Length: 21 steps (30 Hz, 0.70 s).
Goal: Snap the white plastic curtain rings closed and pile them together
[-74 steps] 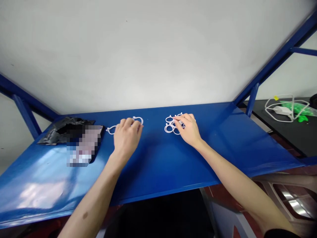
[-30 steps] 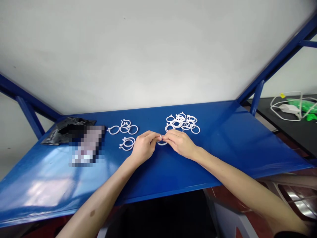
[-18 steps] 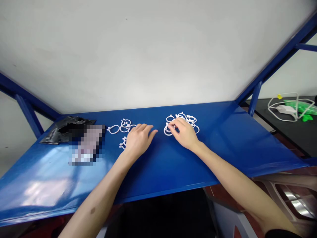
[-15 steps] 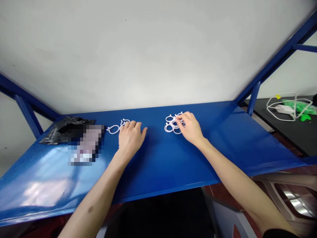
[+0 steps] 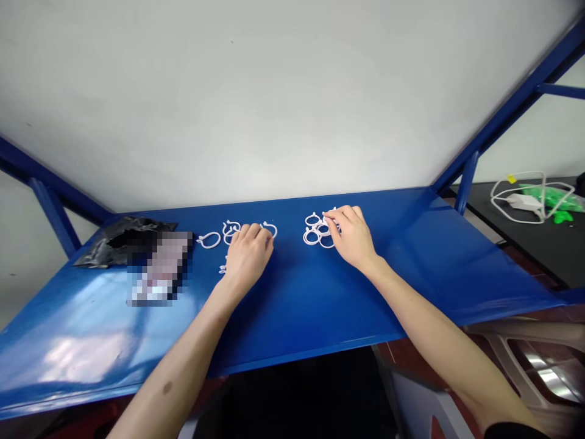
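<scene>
Where a pale wall [image 5: 283, 103] backs the glossy blue table [image 5: 297, 299], my left hand [image 5: 248, 253] and right hand [image 5: 351, 236] curl over white rings [image 5: 319, 231]; whether gripping any, I cannot tell.

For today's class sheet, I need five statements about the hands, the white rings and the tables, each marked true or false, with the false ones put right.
1. The left hand and the right hand are apart. True.

2. The left hand is over the left group of white rings. True.

3. The right hand rests on the black bag. False: it is at the right group of white rings.

4. The black bag lies toward the left end of the blue table. True.

5. The white cable lies on the blue table. False: it lies on the black table to the right.
</scene>
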Tool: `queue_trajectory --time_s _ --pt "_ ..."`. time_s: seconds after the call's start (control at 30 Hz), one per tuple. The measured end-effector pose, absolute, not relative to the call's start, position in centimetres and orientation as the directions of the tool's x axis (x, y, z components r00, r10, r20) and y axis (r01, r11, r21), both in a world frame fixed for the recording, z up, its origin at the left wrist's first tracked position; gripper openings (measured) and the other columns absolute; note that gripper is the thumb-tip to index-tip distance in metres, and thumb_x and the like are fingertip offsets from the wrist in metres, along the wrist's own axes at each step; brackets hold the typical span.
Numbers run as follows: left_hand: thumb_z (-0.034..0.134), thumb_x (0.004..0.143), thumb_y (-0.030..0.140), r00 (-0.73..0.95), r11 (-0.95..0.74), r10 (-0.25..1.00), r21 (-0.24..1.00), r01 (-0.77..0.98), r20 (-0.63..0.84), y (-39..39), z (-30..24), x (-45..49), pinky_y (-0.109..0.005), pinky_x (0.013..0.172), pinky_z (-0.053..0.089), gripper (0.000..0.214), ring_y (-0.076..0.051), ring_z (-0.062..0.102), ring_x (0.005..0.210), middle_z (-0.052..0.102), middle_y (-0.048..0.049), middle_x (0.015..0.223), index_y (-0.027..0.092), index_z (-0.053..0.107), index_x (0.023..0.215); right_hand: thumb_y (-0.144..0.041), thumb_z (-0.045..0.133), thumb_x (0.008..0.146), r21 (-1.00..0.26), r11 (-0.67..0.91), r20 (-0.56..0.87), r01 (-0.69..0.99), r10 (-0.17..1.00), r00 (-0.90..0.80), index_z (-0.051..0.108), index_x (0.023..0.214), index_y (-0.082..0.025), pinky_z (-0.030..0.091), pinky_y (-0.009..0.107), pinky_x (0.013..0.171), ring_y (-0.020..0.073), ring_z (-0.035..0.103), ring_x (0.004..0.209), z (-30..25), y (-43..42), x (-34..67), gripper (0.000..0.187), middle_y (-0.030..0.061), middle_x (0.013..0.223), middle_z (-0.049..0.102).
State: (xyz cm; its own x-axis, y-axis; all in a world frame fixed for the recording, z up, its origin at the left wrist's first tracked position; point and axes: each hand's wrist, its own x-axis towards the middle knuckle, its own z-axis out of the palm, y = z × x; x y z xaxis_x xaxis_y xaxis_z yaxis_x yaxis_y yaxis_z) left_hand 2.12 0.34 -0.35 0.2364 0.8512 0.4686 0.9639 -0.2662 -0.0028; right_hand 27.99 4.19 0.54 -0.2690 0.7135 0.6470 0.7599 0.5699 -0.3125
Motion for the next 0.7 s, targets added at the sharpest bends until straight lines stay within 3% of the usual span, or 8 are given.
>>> queue_trajectory --time_s 0.1,0.2,0.3,0.4,0.47,0.57,0.63,0.7 --pt "0.053 0.1 0.023 0.379 -0.472 0.691 -0.013 0.881 0.615 -0.2 -0.3 3.4 -0.036 0.077 0.043 0.017 -0.022 0.057 0.085 0.068 -0.007 0.091 0.02 0.068 0.092 -0.031 0.052 0.103 -0.447 0.659 0.588 0.605 0.726 -0.357 0.071 0.111 -0.019 0.053 0.04 0.089 0.0231 0.064 0.096 0.7 2.9 26.7 0.024 0.0091 0.105 0.072" --pt "0.058 0.098 0.021 0.507 -0.621 0.54 -0.088 0.779 0.672 -0.8 -0.1 4.2 -0.034 0.075 0.043 0.01 -0.019 0.055 0.082 0.069 -0.0046 0.091 0.02 0.066 0.094 -0.037 0.055 0.102 -0.648 0.588 0.443 0.483 0.808 -0.389 0.069 0.113 -0.02 0.055 0.032 0.078 0.0171 0.069 0.08 0.2 1.8 25.4 0.024 0.0049 0.098 0.075" --pt "0.058 0.098 0.019 0.575 -0.683 0.493 -0.119 0.721 0.653 -1.1 0.0 4.4 -0.033 0.074 0.044 0.008 -0.019 0.056 0.083 0.07 -0.0043 0.094 0.02 0.066 0.096 -0.034 0.061 0.098 -0.748 0.504 0.374 0.432 0.858 -0.353 0.069 0.107 -0.021 0.055 0.029 0.073 0.0153 0.069 0.07 -0.5 1.5 24.7 0.018 0.0005 0.081 0.075" --pt "0.059 0.098 0.02 0.566 -0.7 0.5 -0.08 0.71 0.656 -1.3 0.0 4.6 -0.032 0.075 0.047 0.006 -0.018 0.057 0.083 0.07 -0.0044 0.096 0.021 0.065 0.098 -0.029 0.062 0.096 -0.768 0.487 0.38 0.416 0.87 -0.315 0.068 0.104 -0.021 0.054 0.028 0.071 0.0144 0.069 0.066 -0.9 1.7 24.6 0.013 -0.0014 0.075 0.073" --pt "0.06 0.097 0.022 0.488 -0.686 0.537 0.019 0.728 0.688 -1.4 -0.3 4.8 -0.031 0.077 0.049 0.005 -0.018 0.06 0.085 0.069 -0.0047 0.097 0.021 0.064 0.099 -0.027 0.061 0.096 -0.748 0.508 0.406 0.427 0.86 -0.311 0.068 0.107 -0.021 0.053 0.027 0.07 0.0139 0.068 0.065 -1.0 1.8 24.7 0.014 -0.0015 0.075 0.073" --pt "0.064 0.095 0.029 0.207 -0.534 0.699 0.307 0.788 0.684 -1.4 -0.6 5.1 -0.029 0.072 0.05 0.011 -0.017 0.063 0.081 0.069 -0.0043 0.092 0.019 0.062 0.1 -0.026 0.06 0.096 -0.692 0.555 0.456 0.461 0.832 -0.317 0.068 0.111 -0.021 0.053 0.027 0.069 0.0142 0.069 0.067 -0.8 1.8 24.9 0.017 -0.0001 0.078 0.074" --pt "0.065 0.094 0.034 0.076 -0.413 0.82 0.492 0.766 0.568 -1.2 -0.7 5.0 -0.027 0.066 0.049 0.017 -0.015 0.062 0.072 0.07 -0.0027 0.089 0.019 0.064 0.103 -0.026 0.06 0.097 -0.644 0.586 0.473 0.492 0.81 -0.346 0.07 0.112 -0.021 0.054 0.027 0.07 0.0149 0.07 0.069 -0.7 1.7 25.0 0.018 0.0015 0.083 0.075" --pt "0.063 0.095 0.036 0.091 -0.366 0.897 0.611 0.702 0.434 -0.9 -0.7 4.8 -0.026 0.065 0.048 0.017 -0.013 0.061 0.067 0.073 -0.0016 0.09 0.021 0.067 0.103 -0.027 0.06 0.098 -0.592 0.62 0.469 0.515 0.785 -0.406 0.071 0.113 -0.021 0.055 0.028 0.072 0.0159 0.071 0.074 -0.7 1.7 25.1 0.02 0.0032 0.089 0.077"
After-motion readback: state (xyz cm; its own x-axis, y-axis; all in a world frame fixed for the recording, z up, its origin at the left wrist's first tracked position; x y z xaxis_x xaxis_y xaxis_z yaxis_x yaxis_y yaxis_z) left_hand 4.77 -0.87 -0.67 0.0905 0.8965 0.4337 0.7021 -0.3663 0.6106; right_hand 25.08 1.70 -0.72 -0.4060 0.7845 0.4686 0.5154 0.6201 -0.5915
